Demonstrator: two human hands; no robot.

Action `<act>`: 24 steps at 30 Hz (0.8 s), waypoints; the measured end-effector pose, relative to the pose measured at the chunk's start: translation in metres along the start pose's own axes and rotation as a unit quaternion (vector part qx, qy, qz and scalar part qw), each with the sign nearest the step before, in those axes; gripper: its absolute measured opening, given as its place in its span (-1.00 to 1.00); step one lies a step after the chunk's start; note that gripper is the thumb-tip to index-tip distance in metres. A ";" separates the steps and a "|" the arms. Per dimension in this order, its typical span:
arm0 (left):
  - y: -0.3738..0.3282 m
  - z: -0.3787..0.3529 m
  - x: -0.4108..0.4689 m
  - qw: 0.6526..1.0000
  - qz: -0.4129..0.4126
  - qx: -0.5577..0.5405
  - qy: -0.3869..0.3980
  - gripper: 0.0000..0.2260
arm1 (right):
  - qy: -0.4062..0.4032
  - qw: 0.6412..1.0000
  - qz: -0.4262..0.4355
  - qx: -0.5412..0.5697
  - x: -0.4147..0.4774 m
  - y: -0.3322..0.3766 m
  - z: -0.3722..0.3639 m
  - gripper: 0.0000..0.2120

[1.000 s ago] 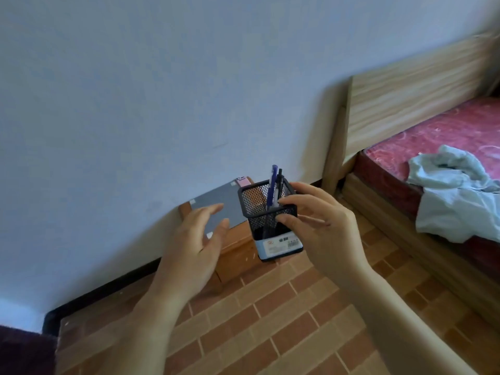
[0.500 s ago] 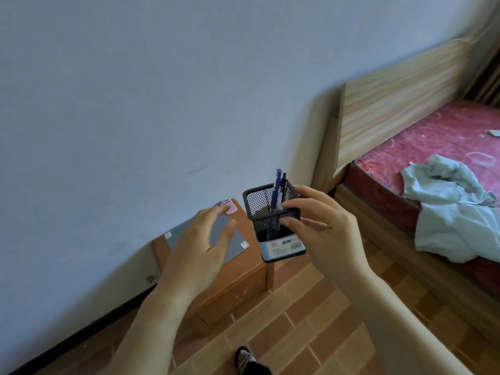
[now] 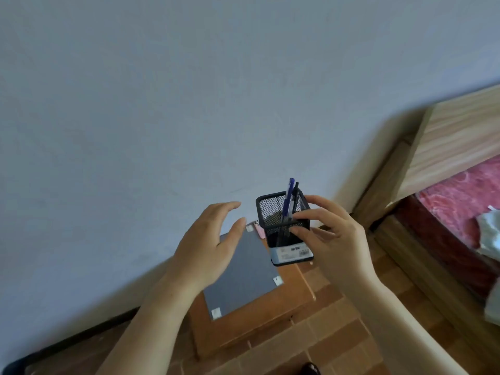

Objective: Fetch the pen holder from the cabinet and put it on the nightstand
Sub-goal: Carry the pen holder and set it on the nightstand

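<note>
A black wire-mesh pen holder [image 3: 281, 212] with a white label near its base holds a blue pen [image 3: 289, 196] and a black pen. My right hand [image 3: 332, 239] grips it by its right side and rim, upright, in the air above the far right corner of the wooden nightstand [image 3: 270, 315]. My left hand [image 3: 208, 244] hovers open to the left of the holder, fingers spread, above a grey sheet [image 3: 243, 274] taped to the nightstand's top.
The nightstand stands against a pale wall [image 3: 189, 90]. A small pink item [image 3: 260, 231] lies at its far edge. To the right is a wooden bed headboard [image 3: 454, 139] with a red mattress [image 3: 460, 196] and light cloth [image 3: 489, 228]. Brown tiled floor [image 3: 338, 347] lies in front.
The view has come closer and more over the nightstand, which now fills the middle. My right hand has carried the pen holder above the nightstand's far right corner; my left hand stays open beside it.
</note>
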State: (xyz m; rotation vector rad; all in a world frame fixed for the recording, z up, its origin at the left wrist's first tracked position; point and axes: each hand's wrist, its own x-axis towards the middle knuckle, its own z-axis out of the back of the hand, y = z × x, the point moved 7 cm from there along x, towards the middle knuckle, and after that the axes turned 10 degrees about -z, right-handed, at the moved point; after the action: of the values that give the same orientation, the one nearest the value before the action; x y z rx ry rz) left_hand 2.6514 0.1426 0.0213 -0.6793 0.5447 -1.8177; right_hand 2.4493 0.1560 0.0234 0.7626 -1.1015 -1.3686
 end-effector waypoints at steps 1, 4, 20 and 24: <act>0.009 0.003 0.003 1.000 0.014 0.001 -0.003 -0.64 | 0.014 1.000 0.000 0.006 0.011 0.000 -0.010 -0.77; 0.035 0.012 0.012 0.998 0.055 0.009 -0.019 -0.64 | 0.066 0.998 -0.008 0.020 0.043 -0.005 -0.041 -0.78; 0.120 -0.047 0.095 0.983 0.179 0.011 -0.039 -0.63 | 0.224 0.973 -0.006 -0.048 0.182 -0.122 -0.121 -0.80; 0.157 -0.090 0.116 0.980 0.201 0.001 0.001 -0.63 | 0.239 0.967 -0.031 -0.078 0.198 -0.179 -0.141 -0.83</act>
State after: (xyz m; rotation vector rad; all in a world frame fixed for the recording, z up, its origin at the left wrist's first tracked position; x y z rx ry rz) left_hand 2.6667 -0.0142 -0.1256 -0.5209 0.6310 -1.4401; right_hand 2.4885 -0.0813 -0.1589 0.9542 -0.5891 -1.2179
